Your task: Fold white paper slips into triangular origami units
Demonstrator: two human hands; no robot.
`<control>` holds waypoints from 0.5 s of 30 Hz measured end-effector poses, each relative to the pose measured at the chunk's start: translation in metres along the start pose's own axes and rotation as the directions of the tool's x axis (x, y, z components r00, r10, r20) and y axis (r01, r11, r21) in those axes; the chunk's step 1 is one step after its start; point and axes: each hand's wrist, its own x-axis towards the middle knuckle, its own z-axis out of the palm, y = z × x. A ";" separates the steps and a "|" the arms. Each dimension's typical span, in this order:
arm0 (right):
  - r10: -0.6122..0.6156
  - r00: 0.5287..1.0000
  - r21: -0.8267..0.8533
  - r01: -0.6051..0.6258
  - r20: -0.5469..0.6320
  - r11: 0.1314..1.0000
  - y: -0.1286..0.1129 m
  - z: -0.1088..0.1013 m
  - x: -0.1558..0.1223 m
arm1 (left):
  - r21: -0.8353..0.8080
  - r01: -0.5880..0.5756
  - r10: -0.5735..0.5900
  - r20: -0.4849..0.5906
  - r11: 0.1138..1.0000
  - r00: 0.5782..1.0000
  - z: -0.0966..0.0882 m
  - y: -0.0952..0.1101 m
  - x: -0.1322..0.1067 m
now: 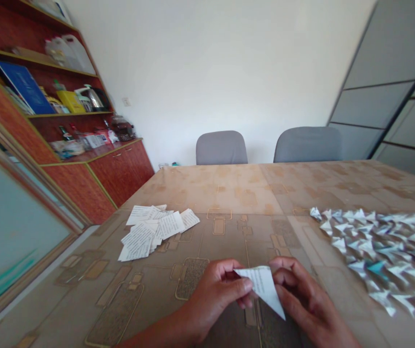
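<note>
At the near side of the one table point(236, 186) are one left hand point(214, 296), one right hand point(303, 300) and one folded paper point(264, 284). On the table's left lies one pile of printed slips point(152, 229), too overlapped to count; on its right, more than twenty small folded pieces point(377, 268). Beyond it stand two chairs point(221, 148); left of it, one cabinet point(71, 181).

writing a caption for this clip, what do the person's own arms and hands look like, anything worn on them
The left hand and right hand are ungloved, with no rings visible. The left forearm shows no sleeve or watch; the frame cuts off most of the right forearm.
</note>
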 end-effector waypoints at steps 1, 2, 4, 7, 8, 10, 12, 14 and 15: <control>-0.021 1.000 -0.019 0.021 -0.002 1.000 -0.001 0.000 -0.001 | -0.001 -0.004 0.004 -0.005 1.000 1.000 0.000 0.000 0.000; -0.048 0.999 -0.042 0.047 -0.007 0.998 -0.003 0.000 -0.001 | -0.001 -0.008 0.008 -0.011 1.000 1.000 0.000 -0.001 0.000; -0.104 0.994 -0.104 0.101 -0.018 0.989 -0.006 0.000 -0.003 | 0.004 -0.013 0.013 -0.025 1.000 1.000 0.000 -0.003 0.000; -0.180 0.983 -0.216 0.168 -0.038 0.962 -0.007 0.000 -0.004 | 0.014 -0.010 0.010 -0.044 1.000 0.999 0.000 -0.005 0.001; -0.198 0.979 -0.245 0.183 -0.039 0.952 -0.006 0.000 -0.004 | 0.015 -0.008 0.009 -0.050 1.000 0.999 -0.001 -0.005 0.001; -0.217 0.975 -0.282 0.198 -0.038 0.939 -0.003 0.000 -0.004 | 0.007 -0.003 0.003 -0.053 1.000 0.999 -0.001 -0.006 0.001; -0.221 0.974 -0.302 0.198 -0.042 0.933 0.001 0.001 -0.003 | -0.003 0.003 -0.004 -0.056 1.000 0.998 0.000 -0.007 0.001; -0.216 0.975 -0.301 0.192 -0.048 0.934 0.003 0.002 -0.002 | -0.013 0.009 -0.010 -0.045 1.000 0.999 0.000 -0.008 0.001; -0.205 0.978 -0.285 0.184 -0.047 0.941 0.004 0.002 -0.002 | -0.017 0.009 -0.010 -0.031 1.000 0.999 0.000 -0.009 0.001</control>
